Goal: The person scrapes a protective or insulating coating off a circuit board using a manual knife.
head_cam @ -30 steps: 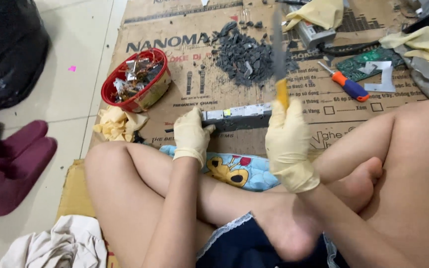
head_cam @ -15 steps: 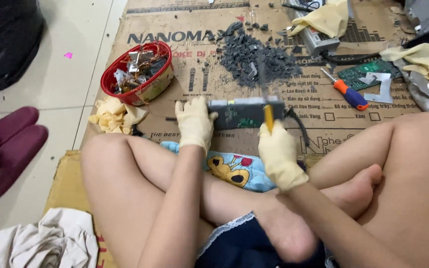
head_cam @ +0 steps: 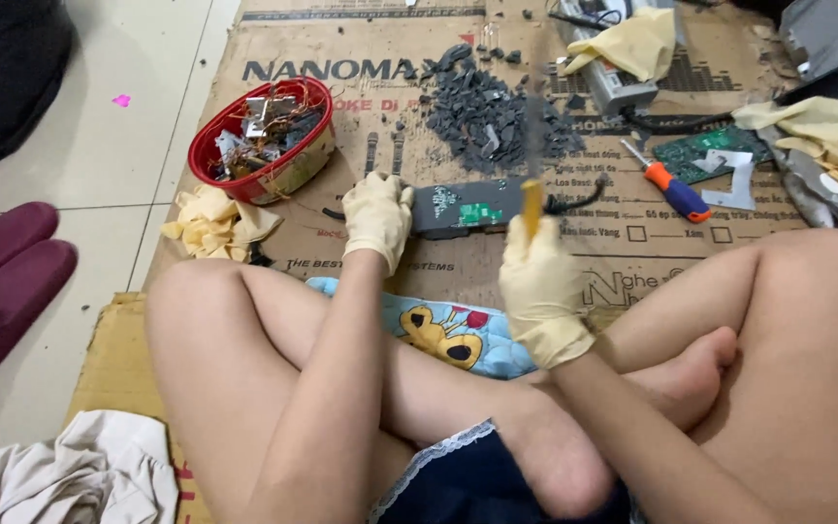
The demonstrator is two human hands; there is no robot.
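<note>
I sit cross-legged on cardboard, with pale yellow gloves on both hands. My left hand (head_cam: 377, 218) presses on the left end of a dark grey box (head_cam: 467, 207), whose green circuit board shows and which lies flat on the cardboard. My right hand (head_cam: 540, 291) grips a yellow-handled tool (head_cam: 531, 204) just right of the box. Its thin blade points up and away and is blurred by motion. A black cable (head_cam: 574, 201) trails from the box's right end.
A pile of dark broken fragments (head_cam: 487, 116) lies behind the box. Left of it stands a red bowl (head_cam: 208, 146) of metal scraps, with yellow rags (head_cam: 210, 218) below. An orange-and-blue screwdriver (head_cam: 671, 184), green circuit board (head_cam: 700, 150) and yellow gloves (head_cam: 632, 44) lie right. Maroon slippers (head_cam: 2, 281) sit far left.
My right hand brought the tool down against the box half a second ago, and now the blade is up again and blurred. My left hand stays on the box.
</note>
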